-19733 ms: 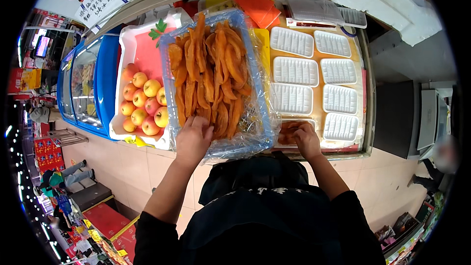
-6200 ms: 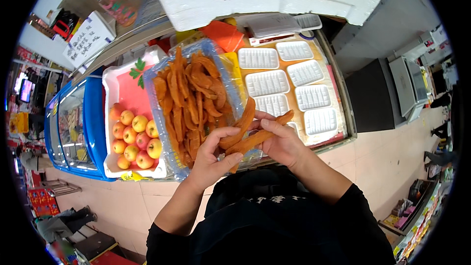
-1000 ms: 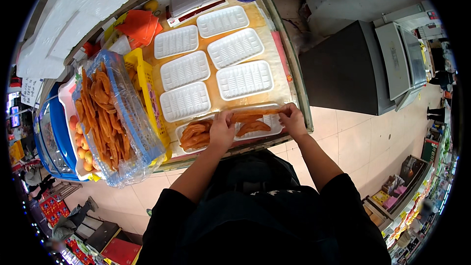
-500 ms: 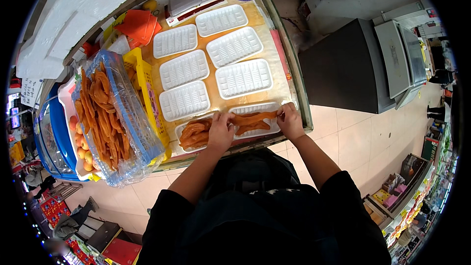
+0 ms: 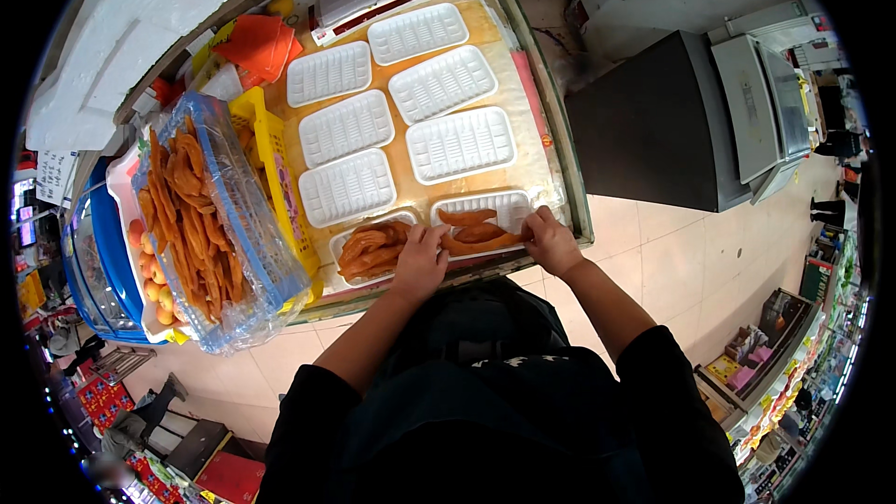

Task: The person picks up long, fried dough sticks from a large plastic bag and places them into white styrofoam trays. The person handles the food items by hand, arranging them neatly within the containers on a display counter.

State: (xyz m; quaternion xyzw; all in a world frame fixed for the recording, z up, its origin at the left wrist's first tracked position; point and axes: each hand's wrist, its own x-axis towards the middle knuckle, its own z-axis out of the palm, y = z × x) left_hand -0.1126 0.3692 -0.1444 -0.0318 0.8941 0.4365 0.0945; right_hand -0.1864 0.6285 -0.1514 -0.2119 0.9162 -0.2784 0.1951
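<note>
Both my hands are at the near edge of the table, over a white foam tray (image 5: 510, 207). My left hand (image 5: 421, 264) pinches the left end of a long orange-brown strip (image 5: 485, 244), which looks like dried sweet potato. The strip's other end is between the fingers of my right hand (image 5: 553, 241). It lies along the tray's near side, and shorter pieces (image 5: 469, 217) rest behind it. Left of my left hand, a second tray (image 5: 408, 216) carries a heap of the same strips (image 5: 371, 249). My fingertips partly hide the strip's ends.
Several bare white trays (image 5: 348, 189) stand in two columns farther back. At the left are a yellow basket (image 5: 273, 145) and a plastic-lined blue crate (image 5: 271, 266) of strips (image 5: 191, 215). A raised rim (image 5: 558, 121) borders the table; a dark cabinet (image 5: 644, 121) stands to the right.
The strip between my hands has come down from across the tray's middle to its near side. The pieces behind it now show more. Both hands have shifted slightly toward me.
</note>
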